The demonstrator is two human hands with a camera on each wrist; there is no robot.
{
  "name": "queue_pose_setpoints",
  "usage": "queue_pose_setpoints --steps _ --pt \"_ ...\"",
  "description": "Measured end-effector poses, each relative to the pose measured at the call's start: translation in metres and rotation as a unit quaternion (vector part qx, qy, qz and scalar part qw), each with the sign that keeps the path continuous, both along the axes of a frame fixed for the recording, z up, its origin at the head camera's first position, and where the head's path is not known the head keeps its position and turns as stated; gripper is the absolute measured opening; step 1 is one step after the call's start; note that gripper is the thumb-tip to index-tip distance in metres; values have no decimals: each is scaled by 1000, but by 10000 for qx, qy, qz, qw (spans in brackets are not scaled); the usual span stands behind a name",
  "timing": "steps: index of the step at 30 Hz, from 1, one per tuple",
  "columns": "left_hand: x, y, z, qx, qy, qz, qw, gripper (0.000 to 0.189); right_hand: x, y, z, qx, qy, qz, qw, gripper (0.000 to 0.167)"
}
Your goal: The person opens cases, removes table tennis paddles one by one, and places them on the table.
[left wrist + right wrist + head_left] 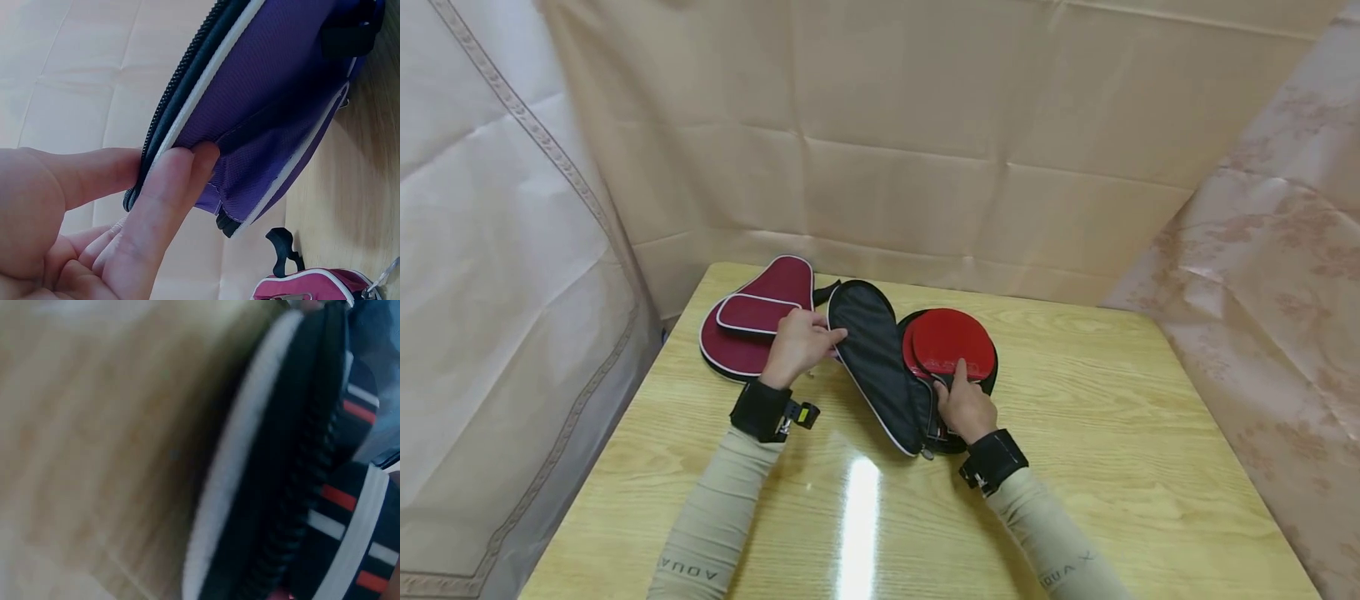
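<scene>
A table tennis paddle case lies unzipped, its black-lined flap [874,358] folded over to the left. My left hand [800,343] pinches the flap's edge between thumb and fingers. The left wrist view shows the flap's purple outside [269,81] with white piping and a zip. On the case's other half lies a red table tennis paddle [958,337], overlapping a second red one beneath it. My right hand [967,411] grips at the handle, index finger stretched onto the red rubber. Striped black handles [340,540] show beside the zip in the right wrist view.
A maroon paddle case [741,352] with white piping and a front pocket lies at the back left, close to my left hand. The wooden table [1090,433] meets a beige cloth [895,167] behind and patterned cloth [1285,275] on the right.
</scene>
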State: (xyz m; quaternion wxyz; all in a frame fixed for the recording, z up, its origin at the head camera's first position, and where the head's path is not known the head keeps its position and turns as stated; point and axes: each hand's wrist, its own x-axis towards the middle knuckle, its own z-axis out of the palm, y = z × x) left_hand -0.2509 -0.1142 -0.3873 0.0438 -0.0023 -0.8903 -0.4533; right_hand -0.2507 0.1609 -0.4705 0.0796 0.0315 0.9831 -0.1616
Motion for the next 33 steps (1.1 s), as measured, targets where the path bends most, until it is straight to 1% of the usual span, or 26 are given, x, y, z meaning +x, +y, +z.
queue_pose_setpoints --steps 2,7,12,15,22,24,28,30,33 --pt "0 0 0 -18 46 -16 10000 23 0 -1 -3 45 58 -80 9999 71" --pt "0 1 1 86 34 7 10000 21 -1 -2 -4 61 202 -47 9998 71" --pt "-1 4 2 176 -2 -47 9998 22 0 -1 -6 7 280 -77 9996 70" --pt "-1 5 2 158 -17 -66 9999 23 1 1 -8 -208 419 -58 9989 70" --pt "-2 5 1 120 -106 -27 9999 23 4 11 -8 -998 671 47 9927 64" --pt "-2 5 1 74 -109 -29 9999 23 5 16 -7 -1095 777 133 9909 61" --pt "-1 5 0 120 -204 -30 9997 25 7 33 -2 -1206 1107 312 9860 57" --pt "-1 5 0 179 -262 -17 9995 27 8 45 1 -1218 1319 344 9832 57" --pt "0 5 0 207 -280 -23 9994 29 5 70 7 -1084 1642 294 9800 58"
